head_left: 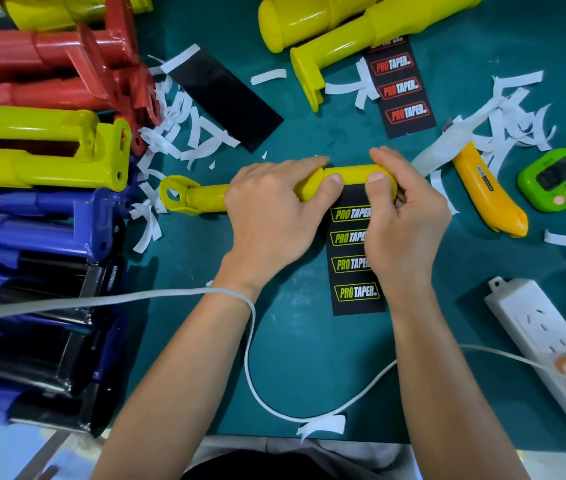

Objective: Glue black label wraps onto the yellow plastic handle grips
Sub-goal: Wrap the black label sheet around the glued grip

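The yellow handle grip (205, 197) lay on the tabletop (309, 358) mid-view, its long axis running left to right with the bracket end pointing left. The left hand (271, 216) gripped its barrel, fingers curled round it. The right hand (409, 216) gripped the rounded end. Both thumbs pressed down the top edge of the black label wrap (356, 292), which trailed toward the person. The glossy, rigid plastic would probably slip and the thin wrap crease easily, so the grip was best held on either side of the wrap.

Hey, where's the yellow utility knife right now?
In the head view, the yellow utility knife lies on the green mat on the right side, between the right hand and the green timer, with white strips around its upper end.
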Demonstrator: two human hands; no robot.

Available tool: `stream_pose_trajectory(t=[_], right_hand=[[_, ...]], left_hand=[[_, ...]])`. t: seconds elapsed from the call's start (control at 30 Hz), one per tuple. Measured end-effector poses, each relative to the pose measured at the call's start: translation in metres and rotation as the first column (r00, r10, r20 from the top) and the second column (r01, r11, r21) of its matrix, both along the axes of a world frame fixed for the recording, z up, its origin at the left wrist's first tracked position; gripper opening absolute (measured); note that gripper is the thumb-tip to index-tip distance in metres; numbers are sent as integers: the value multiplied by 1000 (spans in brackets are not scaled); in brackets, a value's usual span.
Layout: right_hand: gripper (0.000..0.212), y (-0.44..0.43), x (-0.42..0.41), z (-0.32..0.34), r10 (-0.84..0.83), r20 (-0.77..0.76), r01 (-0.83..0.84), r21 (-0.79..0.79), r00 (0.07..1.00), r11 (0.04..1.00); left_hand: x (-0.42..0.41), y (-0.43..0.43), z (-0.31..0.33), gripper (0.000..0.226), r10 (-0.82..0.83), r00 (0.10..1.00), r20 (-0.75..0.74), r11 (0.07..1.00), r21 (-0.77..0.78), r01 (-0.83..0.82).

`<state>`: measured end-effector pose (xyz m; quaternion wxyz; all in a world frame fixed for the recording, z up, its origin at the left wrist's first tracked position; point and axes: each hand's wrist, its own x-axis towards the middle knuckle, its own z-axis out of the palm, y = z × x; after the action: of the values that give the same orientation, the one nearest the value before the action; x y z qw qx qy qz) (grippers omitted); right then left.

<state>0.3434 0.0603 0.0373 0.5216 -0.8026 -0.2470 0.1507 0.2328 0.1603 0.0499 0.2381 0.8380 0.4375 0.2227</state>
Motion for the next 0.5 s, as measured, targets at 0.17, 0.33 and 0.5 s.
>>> stream_pose_trajectory(t=[0.17, 0.33, 0.5], right_hand=[[33, -5, 3, 3, 33, 63, -33, -16, 997, 999], [30, -7, 9, 4, 66, 63, -66, -9, 996, 998], [27, -4, 6, 1, 36, 12, -36, 20, 999, 999]], left_hand=[[-4, 3, 1, 30, -17, 999, 34, 998, -67, 19], [-6, 5, 2, 28, -33, 999, 36, 997, -72, 36], [-3, 2, -1, 40, -26, 999, 35, 999, -28, 27]])
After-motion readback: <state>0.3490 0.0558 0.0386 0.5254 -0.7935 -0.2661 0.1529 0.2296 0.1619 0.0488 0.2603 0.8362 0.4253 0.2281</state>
